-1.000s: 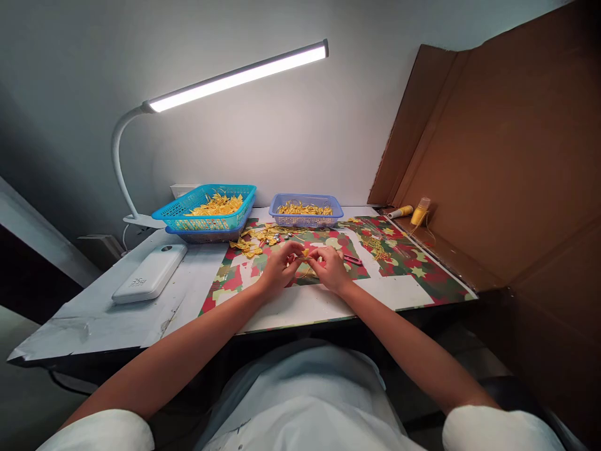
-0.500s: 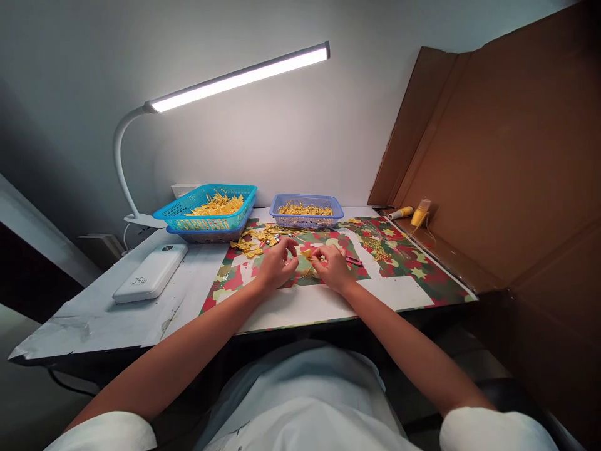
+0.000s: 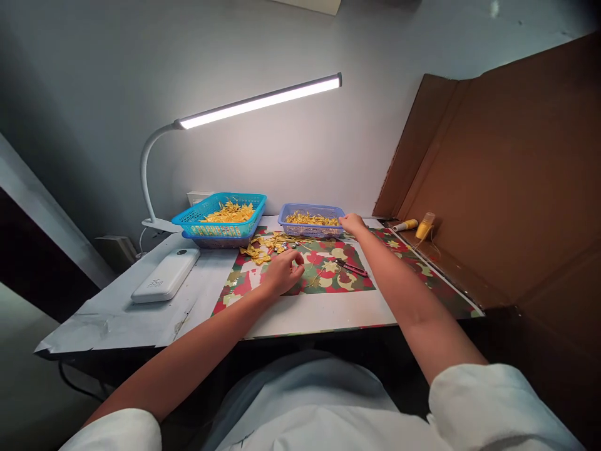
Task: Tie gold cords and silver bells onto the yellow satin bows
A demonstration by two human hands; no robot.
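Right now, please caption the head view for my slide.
Right hand at the lavender basket, left hand over patterned sheet.

Hands (image 3: 284,272) farther apart, right hand (image 3: 353,224) now at purple basket (image 3: 310,231).

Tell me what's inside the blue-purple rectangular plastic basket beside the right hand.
Thin, yellow, tangled pieces lie heaped inside the blue-purple plastic basket. The heap hides the basket's floor and anything beneath; the bare right hand covers part of its right end.
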